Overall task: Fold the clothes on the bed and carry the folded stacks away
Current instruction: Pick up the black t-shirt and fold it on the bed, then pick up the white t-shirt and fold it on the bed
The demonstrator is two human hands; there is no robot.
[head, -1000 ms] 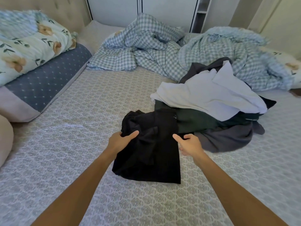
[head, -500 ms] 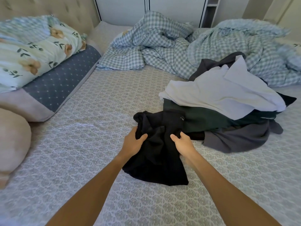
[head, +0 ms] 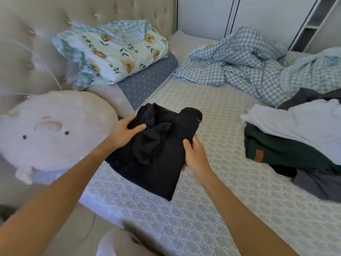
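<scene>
Holding a soft, roughly folded black knit garment [head: 156,150] over the near left part of the bed, we see its top bunched into loose rolls and its lower part hanging as a flat panel. Our left hand [head: 122,134] grips its left edge, thumb curled on top and fingers tucked under the fabric. Our right hand [head: 195,157] pinches the right edge, thumb on top and fingers hidden beneath. The patterned grey-white bedsheet [head: 212,209] shows a fine lattice weave. At the right lies a pile of unfolded clothes [head: 295,143]: white cloth over dark green knit with a brown patch, grey cloth below, cut off by the frame edge. A crumpled blue checked duvet [head: 249,65] lies behind, and a plush pale pig-faced cushion [head: 51,132] sits beside the floral pillow [head: 114,54]. A pale blurred shape at the bottom edge is hard to make out.
</scene>
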